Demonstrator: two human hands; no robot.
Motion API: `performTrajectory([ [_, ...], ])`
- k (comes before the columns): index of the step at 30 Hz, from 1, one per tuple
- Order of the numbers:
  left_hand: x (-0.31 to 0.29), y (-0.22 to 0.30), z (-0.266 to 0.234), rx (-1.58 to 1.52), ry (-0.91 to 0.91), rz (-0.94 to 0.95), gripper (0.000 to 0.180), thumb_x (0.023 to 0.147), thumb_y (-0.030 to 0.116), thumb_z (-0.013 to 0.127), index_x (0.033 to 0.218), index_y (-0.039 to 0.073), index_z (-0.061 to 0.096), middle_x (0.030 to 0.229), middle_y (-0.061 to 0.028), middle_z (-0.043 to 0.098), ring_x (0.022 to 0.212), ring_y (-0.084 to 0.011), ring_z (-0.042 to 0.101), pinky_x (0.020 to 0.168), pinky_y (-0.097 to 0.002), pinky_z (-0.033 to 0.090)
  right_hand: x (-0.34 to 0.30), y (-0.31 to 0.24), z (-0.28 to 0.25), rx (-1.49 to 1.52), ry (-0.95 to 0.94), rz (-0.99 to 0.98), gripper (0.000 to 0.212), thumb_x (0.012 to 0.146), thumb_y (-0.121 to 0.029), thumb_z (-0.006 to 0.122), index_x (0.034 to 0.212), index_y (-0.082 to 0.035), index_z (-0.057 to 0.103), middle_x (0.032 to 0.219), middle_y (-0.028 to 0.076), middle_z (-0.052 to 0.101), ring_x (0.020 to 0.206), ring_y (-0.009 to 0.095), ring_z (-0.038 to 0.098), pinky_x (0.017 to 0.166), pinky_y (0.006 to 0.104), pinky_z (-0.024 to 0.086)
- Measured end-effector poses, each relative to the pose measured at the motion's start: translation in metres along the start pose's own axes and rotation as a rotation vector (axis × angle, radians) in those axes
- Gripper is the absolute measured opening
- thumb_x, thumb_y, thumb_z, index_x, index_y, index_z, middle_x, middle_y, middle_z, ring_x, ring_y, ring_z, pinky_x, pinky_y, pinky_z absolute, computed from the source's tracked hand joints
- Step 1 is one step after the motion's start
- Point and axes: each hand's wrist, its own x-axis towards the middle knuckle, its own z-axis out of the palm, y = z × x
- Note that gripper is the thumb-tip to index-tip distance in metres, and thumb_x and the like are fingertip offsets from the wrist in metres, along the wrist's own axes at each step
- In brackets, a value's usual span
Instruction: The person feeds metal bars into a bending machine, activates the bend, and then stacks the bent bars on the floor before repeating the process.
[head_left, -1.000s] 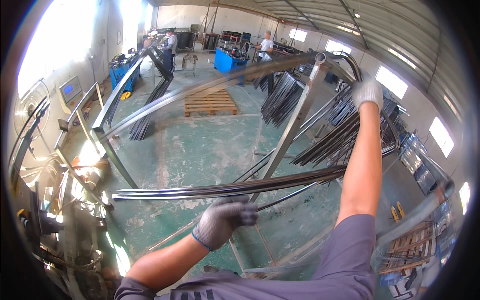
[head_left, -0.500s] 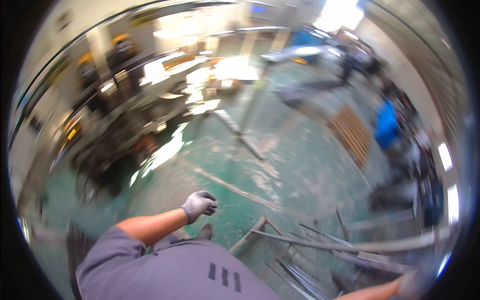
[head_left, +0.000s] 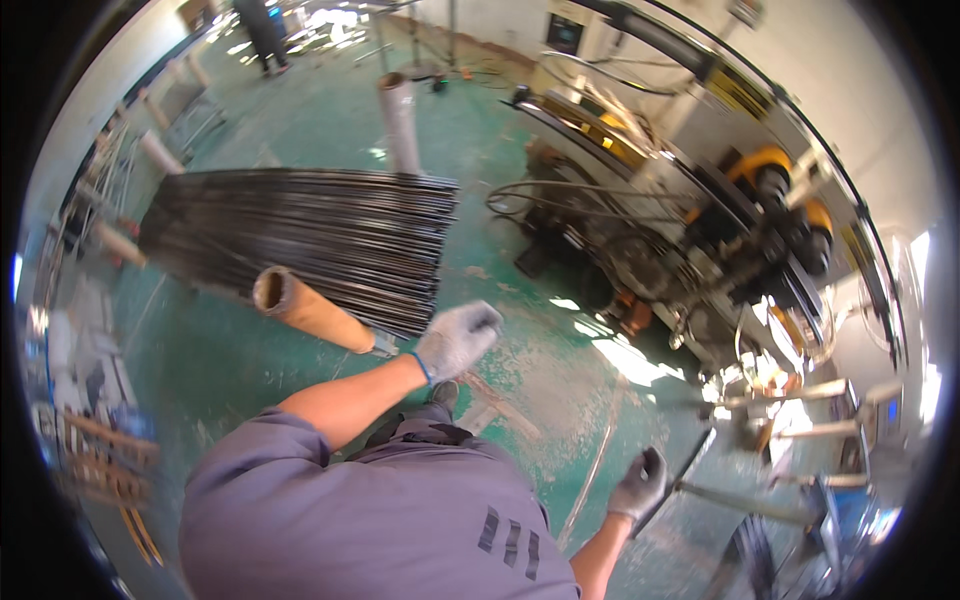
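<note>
My left hand [head_left: 457, 338], in a pale glove with a darker grey palm, hangs in front of my body with its fingers loosely bent and nothing in it. Just beyond it lies a wide stack of long dark metal bars [head_left: 300, 235]. An orange-brown cardboard tube [head_left: 318, 315] leans beside the stack, its near end close to my left wrist. Lower right, my right hand [head_left: 640, 485] wears the same kind of glove, with fingers half curled and apart from anything. Past it, a dark crossed metal stand [head_left: 683, 480] lies on the green floor.
A greasy machine [head_left: 640, 250] with cables and yellow parts takes up the right side. A grey tube [head_left: 399, 125] stands upright behind the bars. Wooden pallets [head_left: 105, 460] lie at far left. Another person [head_left: 261, 35] stands at the far back.
My view has swung left: the machine has shifted from left to right and the bar stack has come in. My right hand has left the metal frame's side and hangs lower right.
</note>
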Motion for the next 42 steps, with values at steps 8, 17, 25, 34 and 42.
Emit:
performTrajectory([
  [8, -0.041, -0.05, -0.241, 0.631, 0.909, 0.138, 0.019, 0.092, 0.002, 0.07, 0.111, 0.0, 0.073, 0.106, -0.0168, 0.075, 0.097, -0.033, 0.074, 0.087, -0.0389, 0.059, 0.056, -0.203, 0.245, -0.116, -0.631, -0.427, 0.032, 0.089, -0.016, 0.078, 0.12, -0.008, 0.074, 0.116, 0.014, 0.076, 0.113, 0.035, 0.069, 0.101, 0.0457, 0.054],
  [17, -0.034, -0.063, -0.251, 0.835, 0.782, -0.252, 0.014, 0.085, 0.008, 0.076, 0.098, 0.007, 0.074, 0.097, -0.0129, 0.075, 0.094, -0.0357, 0.07, 0.087, -0.0467, 0.055, 0.035, -0.317, 0.475, -0.294, -1.024, -0.782, 0.083, 0.079, -0.033, 0.091, 0.149, -0.008, 0.055, 0.147, 0.019, 0.061, 0.135, 0.04, 0.057, 0.115, 0.0479, 0.046],
  [25, -0.02, -0.061, -0.251, 0.853, 0.774, -0.442, 0.015, 0.081, 0.009, 0.073, 0.096, 0.008, 0.074, 0.094, -0.0129, 0.075, 0.094, -0.0359, 0.07, 0.089, -0.0478, 0.053, 0.049, -0.399, 0.637, -0.398, -1.079, -0.93, 0.114, 0.071, -0.043, 0.097, 0.16, 0.0, 0.039, 0.164, 0.021, 0.044, 0.151, 0.039, 0.041, 0.126, 0.0475, 0.035],
  [34, 0.01, -0.051, -0.259, 0.901, 0.768, -0.562, 0.018, 0.077, 0.002, 0.071, 0.094, 0.008, 0.072, 0.094, -0.0121, 0.074, 0.09, -0.0355, 0.069, 0.085, -0.0474, 0.054, -0.008, -0.382, 0.678, -0.542, -1.083, -1.076, 0.075, 0.089, -0.043, 0.082, 0.143, -0.001, 0.053, 0.127, 0.018, 0.066, 0.124, 0.032, 0.061, 0.108, 0.0433, 0.048],
  [42, 0.007, -0.056, -0.268, 0.838, 0.807, -0.635, 0.016, 0.078, 0.003, 0.07, 0.093, 0.007, 0.073, 0.093, -0.0123, 0.073, 0.094, -0.0362, 0.069, 0.089, -0.0476, 0.054, 0.018, -0.408, 0.683, -0.645, -1.562, -1.113, 0.037, 0.094, -0.036, 0.075, 0.114, -0.005, 0.074, 0.117, 0.021, 0.078, 0.113, 0.035, 0.076, 0.096, 0.0467, 0.061],
])
